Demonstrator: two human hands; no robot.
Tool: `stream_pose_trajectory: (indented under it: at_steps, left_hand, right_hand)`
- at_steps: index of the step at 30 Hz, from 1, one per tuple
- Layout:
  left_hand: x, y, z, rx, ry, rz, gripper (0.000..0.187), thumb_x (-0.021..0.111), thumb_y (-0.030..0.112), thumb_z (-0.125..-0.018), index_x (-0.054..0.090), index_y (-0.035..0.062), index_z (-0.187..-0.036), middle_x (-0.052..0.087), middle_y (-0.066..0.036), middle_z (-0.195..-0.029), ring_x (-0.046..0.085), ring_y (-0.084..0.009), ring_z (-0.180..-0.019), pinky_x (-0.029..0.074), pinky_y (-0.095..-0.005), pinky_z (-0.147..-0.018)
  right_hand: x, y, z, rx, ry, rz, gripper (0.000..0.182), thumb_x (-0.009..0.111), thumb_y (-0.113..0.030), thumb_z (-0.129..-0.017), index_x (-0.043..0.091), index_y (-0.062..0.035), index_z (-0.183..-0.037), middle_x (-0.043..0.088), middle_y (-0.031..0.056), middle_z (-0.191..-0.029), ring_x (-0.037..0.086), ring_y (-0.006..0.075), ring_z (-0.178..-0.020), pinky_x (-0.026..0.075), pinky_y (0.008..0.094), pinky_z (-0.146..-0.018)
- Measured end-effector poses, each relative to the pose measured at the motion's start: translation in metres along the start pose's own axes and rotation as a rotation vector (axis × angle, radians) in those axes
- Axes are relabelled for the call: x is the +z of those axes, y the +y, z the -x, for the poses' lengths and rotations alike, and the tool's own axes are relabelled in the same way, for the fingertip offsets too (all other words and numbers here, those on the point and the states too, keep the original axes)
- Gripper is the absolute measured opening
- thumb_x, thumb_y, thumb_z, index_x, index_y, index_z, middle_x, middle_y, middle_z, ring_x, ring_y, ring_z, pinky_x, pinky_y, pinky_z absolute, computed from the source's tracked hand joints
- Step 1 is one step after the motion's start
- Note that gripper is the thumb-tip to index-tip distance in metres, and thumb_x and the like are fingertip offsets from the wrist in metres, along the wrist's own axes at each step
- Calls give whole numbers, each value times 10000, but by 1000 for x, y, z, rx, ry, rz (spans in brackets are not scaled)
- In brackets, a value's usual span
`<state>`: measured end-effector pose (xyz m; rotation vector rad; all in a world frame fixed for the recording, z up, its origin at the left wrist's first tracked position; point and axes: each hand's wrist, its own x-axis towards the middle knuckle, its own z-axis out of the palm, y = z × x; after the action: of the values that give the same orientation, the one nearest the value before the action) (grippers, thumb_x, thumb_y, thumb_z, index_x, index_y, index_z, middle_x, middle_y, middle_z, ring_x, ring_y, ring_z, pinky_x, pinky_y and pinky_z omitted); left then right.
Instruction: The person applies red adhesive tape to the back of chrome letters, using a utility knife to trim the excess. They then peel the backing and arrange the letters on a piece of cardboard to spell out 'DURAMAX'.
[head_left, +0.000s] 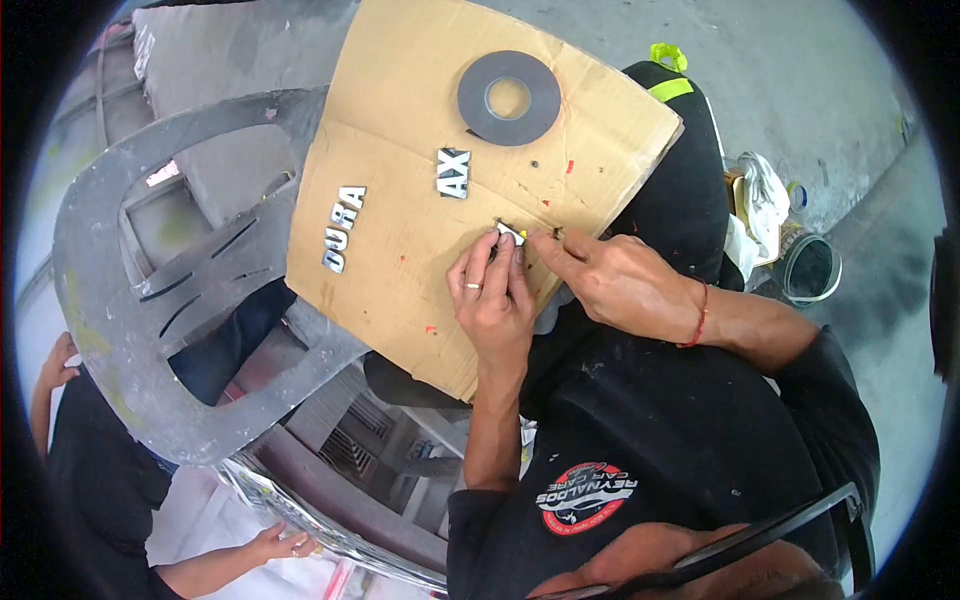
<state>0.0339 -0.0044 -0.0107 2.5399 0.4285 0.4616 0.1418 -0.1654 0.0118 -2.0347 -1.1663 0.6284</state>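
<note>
On a brown cardboard sheet (400,110), my left hand (492,290), with a ring on it, pinches a small silver letter piece (510,233). My right hand (625,285), with a red bracelet, is closed beside the piece's right end, its index fingertip close to a small yellow bit; what its fingers hold is too small to make out. Silver letters reading DURA (344,228) lie to the left, and the letters AX (453,173) lie above my left hand. A roll of dark grey tape (475,100) rests near the top of the cardboard.
A grey plastic chair (100,350) stands at the left. Another person's hand (280,543) and dark sleeve are at the lower left. Small red scraps (431,329) dot the cardboard. At the right are a bucket (810,268) and a white plastic bag (765,195) on the floor.
</note>
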Motion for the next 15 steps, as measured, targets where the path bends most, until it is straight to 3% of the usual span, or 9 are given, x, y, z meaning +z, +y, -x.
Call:
stream_pose_trajectory:
  at_steps: [3, 5, 11, 15]
  left_hand:
    - [2, 1, 0, 4, -1, -12, 245, 781, -31, -870, 772, -3, -1113, 747, -134, -1165, 668, -319, -1048, 532, -406, -911]
    - [2, 1, 0, 15, 0, -17, 238, 777, -28, -873, 771, -6, -1110, 746, -135, -1164, 667, -321, -1050, 534, -408, -908]
    - [4, 1, 3, 7, 26, -36, 218, 769, -15, -883, 768, -9, -1102, 744, -137, -1160, 665, -326, -1062, 542, -417, -902]
    - [-5, -4, 2, 44, -27, -36, 218, 770, -8, -888, 772, -1, -1106, 744, -140, -1160, 666, -324, -1068, 544, -420, -909]
  right_hand:
    - [-3, -2, 2, -5, -36, 63, 672, 677, -10, -816, 497, 48, -1462, 644, 179, -990, 709, 362, -675, 590, 424, -603]
    - [-8, -9, 4, -32, -40, 129, 582, 629, -50, -858, 489, 121, -1396, 674, 242, -959, 730, 389, -670, 609, 430, -606]
    - [-14, -14, 27, 41, -178, 157, 661, 647, -63, -843, 477, 118, -1456, 668, 207, -936, 718, 353, -628, 608, 420, -600]
    - [-19, -13, 34, 17, -111, 120, 667, 653, -50, -833, 481, 113, -1457, 655, 194, -914, 710, 356, -629, 600, 427, -591]
